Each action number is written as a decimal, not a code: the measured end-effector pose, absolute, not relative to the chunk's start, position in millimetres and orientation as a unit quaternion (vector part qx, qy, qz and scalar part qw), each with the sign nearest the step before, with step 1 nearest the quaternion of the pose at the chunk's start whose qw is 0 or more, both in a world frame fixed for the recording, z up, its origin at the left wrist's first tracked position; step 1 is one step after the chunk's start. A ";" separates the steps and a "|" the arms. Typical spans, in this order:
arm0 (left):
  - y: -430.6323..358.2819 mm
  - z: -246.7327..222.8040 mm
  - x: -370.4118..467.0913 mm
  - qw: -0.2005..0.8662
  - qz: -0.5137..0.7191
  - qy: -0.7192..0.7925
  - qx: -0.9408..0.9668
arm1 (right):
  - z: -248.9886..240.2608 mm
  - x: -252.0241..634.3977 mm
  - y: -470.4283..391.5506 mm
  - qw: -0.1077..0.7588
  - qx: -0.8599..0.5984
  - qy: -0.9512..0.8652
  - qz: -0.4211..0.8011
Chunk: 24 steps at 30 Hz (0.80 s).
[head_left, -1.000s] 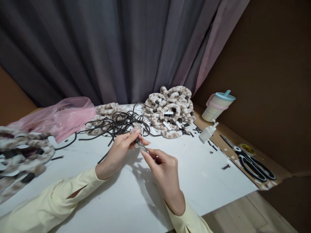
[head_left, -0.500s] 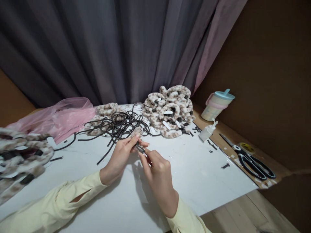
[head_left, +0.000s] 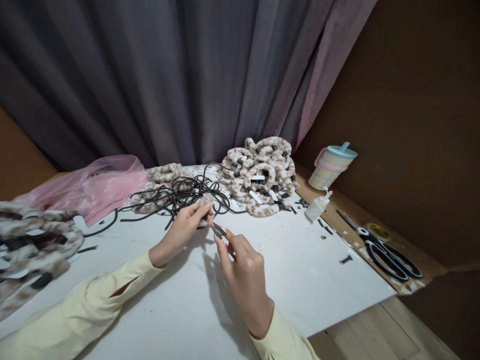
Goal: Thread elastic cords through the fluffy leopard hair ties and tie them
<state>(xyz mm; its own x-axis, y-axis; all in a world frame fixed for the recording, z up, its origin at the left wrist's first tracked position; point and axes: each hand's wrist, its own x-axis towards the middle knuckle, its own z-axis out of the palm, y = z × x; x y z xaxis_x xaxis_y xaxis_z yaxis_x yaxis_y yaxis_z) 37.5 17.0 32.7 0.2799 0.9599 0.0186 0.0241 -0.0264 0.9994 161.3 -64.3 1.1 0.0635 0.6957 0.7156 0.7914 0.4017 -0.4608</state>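
Observation:
My left hand (head_left: 183, 227) is closed on a small furry piece (head_left: 207, 200), its fingers pinching it near the tangled dark cords (head_left: 193, 192). In my right hand (head_left: 243, 260), closed just to the right, is a thin dark strip (head_left: 218, 230) that points toward the left fingertips. Whether the strip touches the furry piece cannot be made out. Behind both hands the cords lie in a loose heap, with a pile of spotted furry rings (head_left: 262, 175) to their right. More furry loops (head_left: 63, 237) lie at the far left.
A pink plastic bag (head_left: 108, 180) is at the back left. On the right are a small white bottle (head_left: 318, 206), a lidded cup (head_left: 332, 167), large scissors (head_left: 386, 255) and a yellow tape roll (head_left: 379, 231). Dark scraps (head_left: 345, 259) lie on the white table (head_left: 300, 280).
My left hand has moved slightly left and away from my right hand. The dark strip now shows between them, and the view has shifted a little.

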 end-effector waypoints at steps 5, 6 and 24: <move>33.8 38.7 18.2 0.523 0.383 0.337 0.682 | 9.2 168.3 -75.1 0.562 -0.514 -0.647 -0.043; 36.1 40.4 14.2 0.507 0.373 0.321 0.707 | 12.1 172.0 -78.2 0.581 -0.504 -0.637 -0.047; 181.4 154.5 149.0 -0.002 0.199 0.260 0.945 | 5.5 226.7 -75.6 0.671 -0.519 -0.508 -0.151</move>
